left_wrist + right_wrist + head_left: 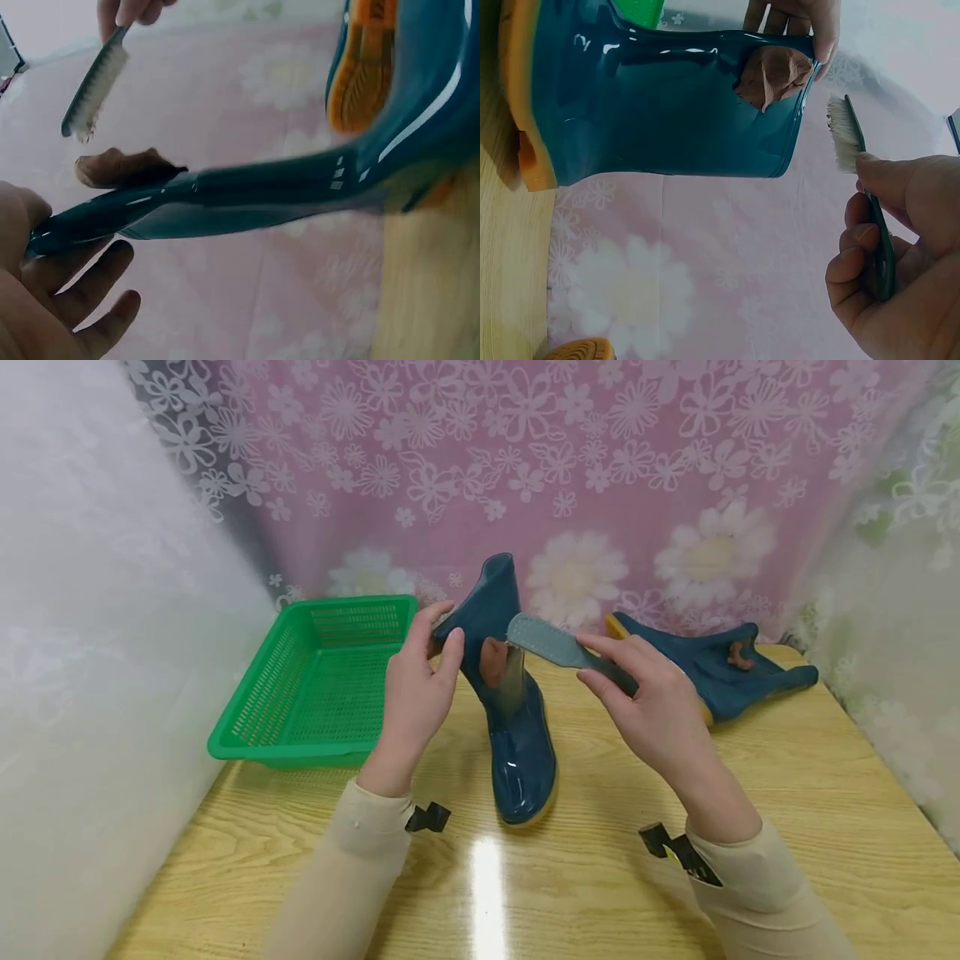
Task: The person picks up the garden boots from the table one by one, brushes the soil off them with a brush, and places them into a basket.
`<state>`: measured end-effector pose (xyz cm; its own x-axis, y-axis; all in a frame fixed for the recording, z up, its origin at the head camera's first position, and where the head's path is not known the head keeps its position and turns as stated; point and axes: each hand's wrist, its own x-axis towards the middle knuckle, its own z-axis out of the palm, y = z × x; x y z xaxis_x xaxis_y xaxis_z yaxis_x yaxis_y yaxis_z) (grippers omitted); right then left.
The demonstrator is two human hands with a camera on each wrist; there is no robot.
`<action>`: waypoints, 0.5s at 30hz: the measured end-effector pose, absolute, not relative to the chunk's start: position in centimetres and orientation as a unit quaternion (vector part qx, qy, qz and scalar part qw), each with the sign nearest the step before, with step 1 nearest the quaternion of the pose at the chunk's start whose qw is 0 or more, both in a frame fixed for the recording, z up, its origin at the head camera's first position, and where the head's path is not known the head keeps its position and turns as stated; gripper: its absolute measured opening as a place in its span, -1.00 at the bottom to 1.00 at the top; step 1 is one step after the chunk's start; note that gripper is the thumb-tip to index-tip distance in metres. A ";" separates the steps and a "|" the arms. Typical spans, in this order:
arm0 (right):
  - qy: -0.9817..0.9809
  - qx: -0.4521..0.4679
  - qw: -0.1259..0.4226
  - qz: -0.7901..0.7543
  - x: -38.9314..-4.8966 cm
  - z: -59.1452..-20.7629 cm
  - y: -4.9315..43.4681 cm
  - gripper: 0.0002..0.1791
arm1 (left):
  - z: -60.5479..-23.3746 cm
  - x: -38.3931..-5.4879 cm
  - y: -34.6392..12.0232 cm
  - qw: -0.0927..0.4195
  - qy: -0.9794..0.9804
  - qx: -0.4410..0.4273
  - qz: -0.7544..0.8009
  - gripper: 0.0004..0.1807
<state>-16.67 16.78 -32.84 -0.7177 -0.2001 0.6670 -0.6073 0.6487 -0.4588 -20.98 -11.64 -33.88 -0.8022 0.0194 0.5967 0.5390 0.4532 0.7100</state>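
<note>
A dark teal rubber boot [517, 752] with a yellow-orange sole stands upright on the table, its toe towards me. My left hand [423, 681] pinches the rim of its shaft between thumb and fingers. On the shaft just below the rim sticks a lump of brown mud [772, 77]. In my right hand [656, 706] is a green-grey scrubbing brush [551, 642], gripped by its handle. Its pale bristles [842, 135] have brown bits at the tip and are held apart from the mud, as both wrist views show.
A green plastic basket [225, 739] stands to the left behind my left hand. At the back right a second teal boot [720, 660] lies on its side, also with a brown lump on it. A flowered pink cloth [465, 468] hangs behind the wooden table [585, 893].
</note>
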 end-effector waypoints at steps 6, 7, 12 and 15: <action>-0.855 0.254 0.292 0.344 -16.9 -33.0 16.4 -0.49 | -32.9 -20.7 -13.7 0.267 -0.857 -0.156 -0.413 -0.56; -0.855 0.257 0.293 0.344 -16.9 -33.1 16.4 -0.49 | -32.8 -20.7 -14.0 0.260 -0.858 -0.154 -0.415 -0.57; -0.854 0.263 0.291 0.342 -17.4 -33.4 16.3 -0.48 | -32.3 -20.7 -15.4 0.240 -0.869 -0.169 -0.398 -0.56; -0.853 0.268 0.290 0.342 -17.5 -33.6 16.2 -0.48 | -32.2 -20.7 -15.7 0.254 -0.880 -0.203 -0.348 -0.54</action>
<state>-17.47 16.21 -33.56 -0.6880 -0.2595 0.6778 -0.6559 0.6221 -0.4275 -20.70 -15.68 -32.20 -0.7889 0.1800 0.5876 0.5331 0.6760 0.5087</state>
